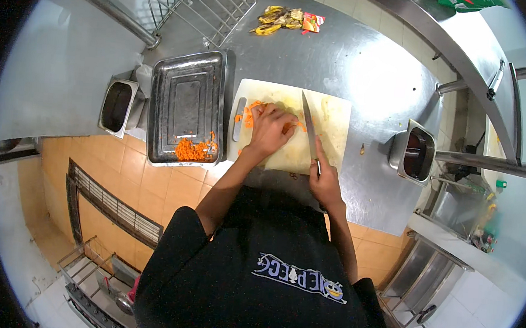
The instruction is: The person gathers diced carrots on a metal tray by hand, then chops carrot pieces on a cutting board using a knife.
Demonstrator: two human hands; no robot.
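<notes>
A white cutting board (331, 150) lies on the steel table in front of me. My left hand (270, 131) presses down on it with curled fingers, holding orange carrot (301, 126) that mostly hides beneath them. More carrot pieces (251, 111) lie beside that hand, toward the board's handle slot. In my right hand (324, 182) is a kitchen knife (308, 116), the fingers wrapped round its handle and the index finger stretched along the blade. The blade points away from me, just right of the carrot. Left of the board, a dark metal tray (184, 107) holds finely chopped carrot (194, 150) at its near end.
Banana peels (278, 20) and a small red packet (312, 22) lie at the far side of the table. A wire rack (201, 7) stands at the far left. Steel containers hang at the left (118, 108) and right (416, 153) table edges.
</notes>
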